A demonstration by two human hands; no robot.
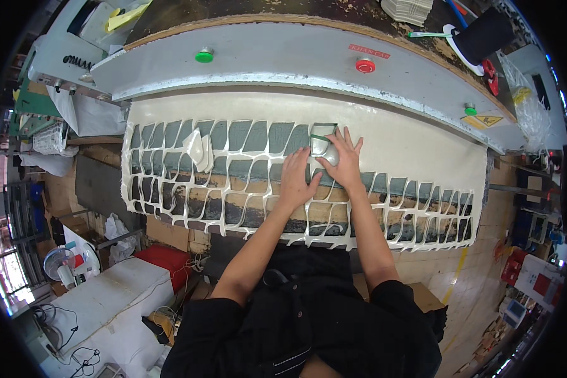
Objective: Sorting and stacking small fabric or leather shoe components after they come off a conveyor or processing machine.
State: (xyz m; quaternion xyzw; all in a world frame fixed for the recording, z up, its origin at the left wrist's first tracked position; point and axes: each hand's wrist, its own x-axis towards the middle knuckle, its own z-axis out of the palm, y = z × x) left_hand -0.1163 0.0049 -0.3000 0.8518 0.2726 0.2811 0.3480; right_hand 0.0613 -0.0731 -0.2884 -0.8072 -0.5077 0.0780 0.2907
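Note:
A small metal cutting die [322,146] with a green edge lies on a cream sheet [409,132], at the border between its uncut part and rows of cut-out holes. My right hand [344,162] is around the die's right side, thumb at its near end and the other fingers spread beyond it. My left hand [298,181] lies flat with fingers stretched, its fingertips at the die's left edge. Further left, a few loose cream cut pieces [198,151] rest on the cut webbing. Through the holes a grey-green and brown worn surface shows.
Behind the sheet runs a grey machine beam [277,66] with a green button [204,55], a red stop button [365,65] and another green button [470,109]. On its top sit a stack of cream pieces [407,10] and a black spool [483,36]. A fan [60,263] stands lower left.

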